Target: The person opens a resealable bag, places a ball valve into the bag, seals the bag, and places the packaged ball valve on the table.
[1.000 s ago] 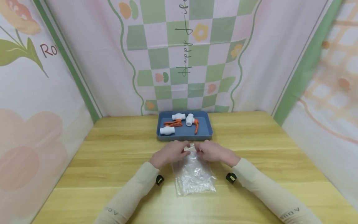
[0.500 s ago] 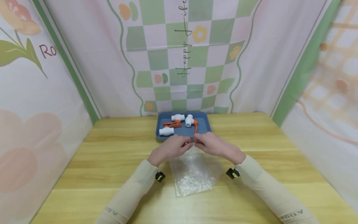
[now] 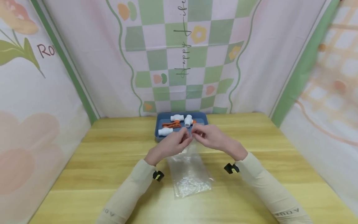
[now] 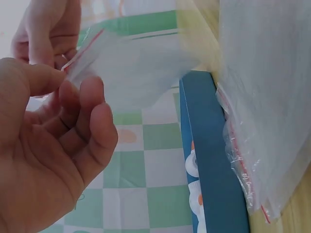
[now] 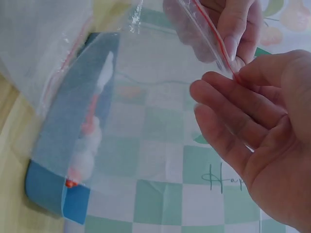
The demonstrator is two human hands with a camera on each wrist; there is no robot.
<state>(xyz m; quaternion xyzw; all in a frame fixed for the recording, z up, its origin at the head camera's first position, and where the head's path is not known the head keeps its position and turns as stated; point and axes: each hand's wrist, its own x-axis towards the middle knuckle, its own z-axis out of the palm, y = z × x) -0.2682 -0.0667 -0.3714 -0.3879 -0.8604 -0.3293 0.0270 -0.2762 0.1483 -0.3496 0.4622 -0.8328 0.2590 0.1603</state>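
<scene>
My left hand (image 3: 170, 144) and right hand (image 3: 216, 138) meet above the front of the blue tray. Between them they pinch the red-striped top edge of a clear zip bag (image 4: 131, 73), thumb against finger on each side. The held bag hangs down, and in the right wrist view the tray shows through it. Other fingers of the right hand are loosely bent. On the table below lies a stack of clear zip bags (image 3: 191, 179), also with red zip lines in the left wrist view.
The blue tray (image 3: 157, 135) stands at the back of the wooden table (image 3: 112, 161). It holds white ball valves (image 3: 177, 118) with orange handles (image 3: 172, 125). A patterned curtain (image 3: 156, 59) hangs right behind it.
Both hands have risen from the stack of bags and moved forward over the tray's front edge, lifting one bag by its top. The stack stays on the table.
</scene>
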